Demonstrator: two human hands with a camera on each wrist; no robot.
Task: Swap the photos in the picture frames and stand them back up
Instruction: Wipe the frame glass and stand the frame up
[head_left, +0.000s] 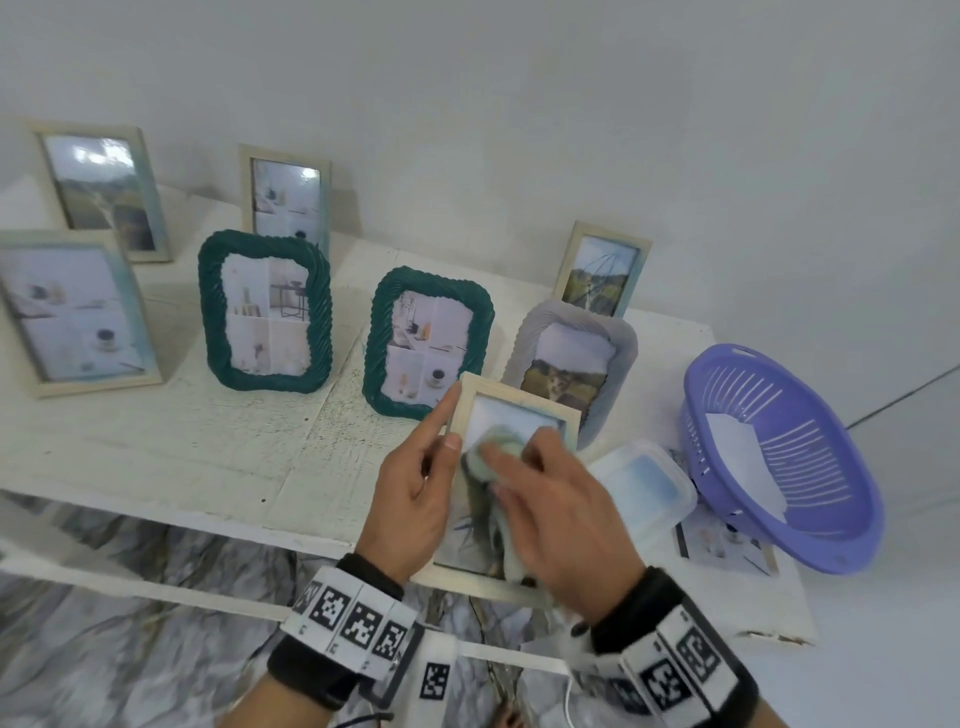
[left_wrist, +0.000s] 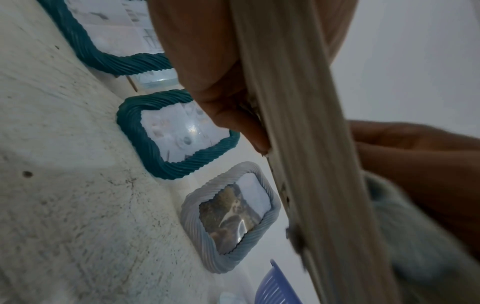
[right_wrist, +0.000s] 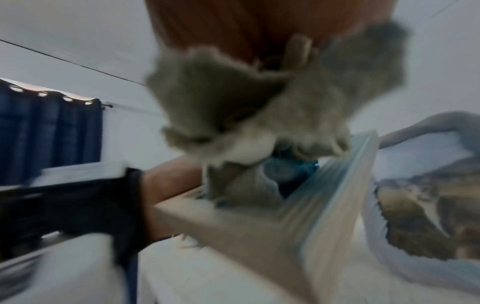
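1. Purple basket (head_left: 852, 540): sits at the right end of the white table (head_left: 156, 447), tilted. It holds a sheet of white paper (head_left: 737, 457).
2. Clear lidded box (head_left: 644, 488): lies flat just left of the basket and beside your right hand. Its contents are too blurred to name.
3. Loose photo print (head_left: 722, 545): lies flat on the table, partly under the basket.
4. Wooden frame (head_left: 519, 400): the item in work, at the front table edge, glass side toward you and tilted back, with a photo inside.
5. Your left hand (head_left: 415, 493): grips the frame's left edge, thumb on the front, index finger straight along the side, other fingers curled behind.
6. Your right hand (head_left: 561, 514): fingers nearly straight and together, pressing a fuzzy pale cloth (head_left: 493, 452) against the glass. The picture is blurred here.
7. Standing frames behind: two green rope frames (head_left: 265, 312), one grey rope frame (head_left: 571, 358), and four wooden ones (head_left: 72, 312).
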